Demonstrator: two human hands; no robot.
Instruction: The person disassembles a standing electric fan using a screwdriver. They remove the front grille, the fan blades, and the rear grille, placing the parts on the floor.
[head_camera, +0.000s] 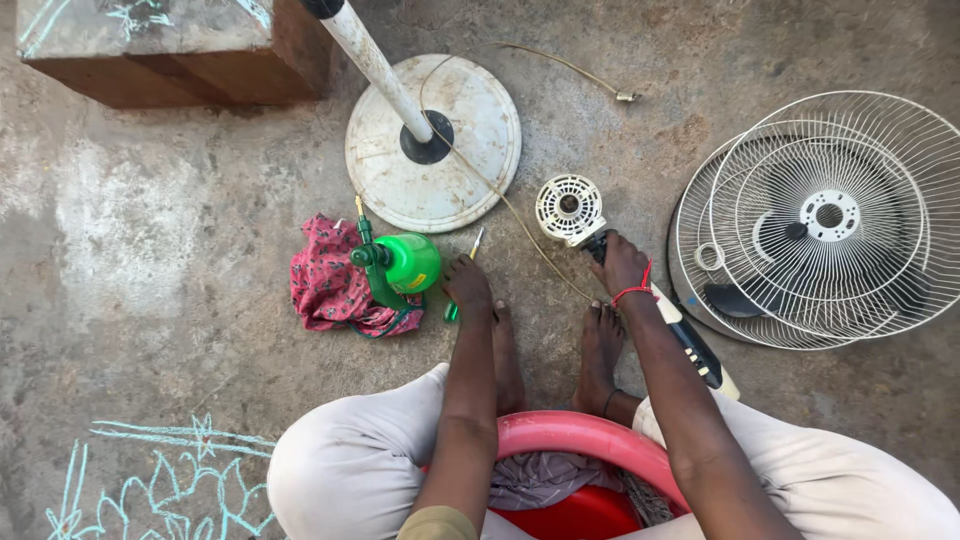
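Left hand (468, 285) is down on the concrete floor (180, 250), fingers closed on a green-handled screwdriver (462, 285) just right of the green spray bottle (400, 264) and pink cloth (330, 285). Right hand (620, 265) is wrapped around the neck of the white fan motor (570, 210), which lies on the floor between the round fan base (470, 170) and 2 stacked wire guards (820, 215). Fan blade sits under the guards.

Chalk-marked concrete floor (150, 250), daylight
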